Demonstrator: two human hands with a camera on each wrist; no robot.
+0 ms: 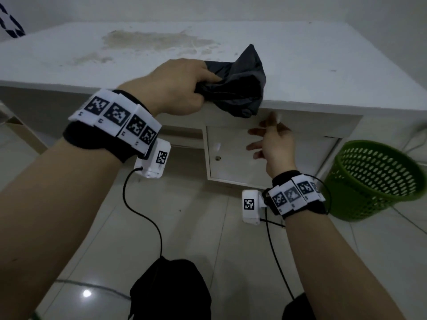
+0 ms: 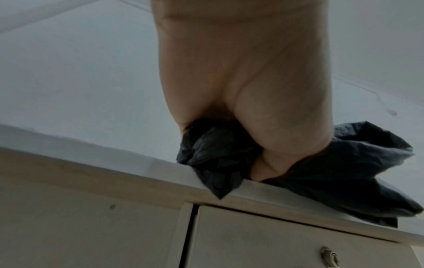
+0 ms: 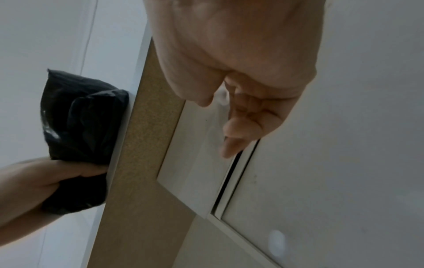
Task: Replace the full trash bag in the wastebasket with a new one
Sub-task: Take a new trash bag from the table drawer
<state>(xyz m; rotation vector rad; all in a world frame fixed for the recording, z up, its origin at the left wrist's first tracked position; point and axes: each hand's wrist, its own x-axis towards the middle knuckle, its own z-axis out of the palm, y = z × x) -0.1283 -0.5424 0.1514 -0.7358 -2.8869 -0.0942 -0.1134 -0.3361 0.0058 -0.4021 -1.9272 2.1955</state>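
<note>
A crumpled black trash bag (image 1: pixel 240 82) lies at the front edge of the white table (image 1: pixel 92 65). My left hand (image 1: pixel 184 86) grips the bag's left side, with part of the bag hanging over the edge. The left wrist view shows the bag (image 2: pixel 211 152) bunched in my curled fingers, and the right wrist view shows the bag (image 3: pixel 75 116) against the table edge. Below the bag, my right hand (image 1: pixel 270 139) hangs loose and holds nothing, in front of a cabinet door (image 1: pixel 228 162). The green perforated wastebasket (image 1: pixel 374 179) stands on the floor at the right, and it looks unlined.
The table top carries a brownish stain (image 1: pixel 150 40) at the back. Under the table is a white cabinet with a small lock (image 2: pixel 328 255). Black cables (image 1: pixel 143 213) run from my wrist cameras down to dark shapes at the bottom edge. The floor is light tile (image 1: pixel 196 239).
</note>
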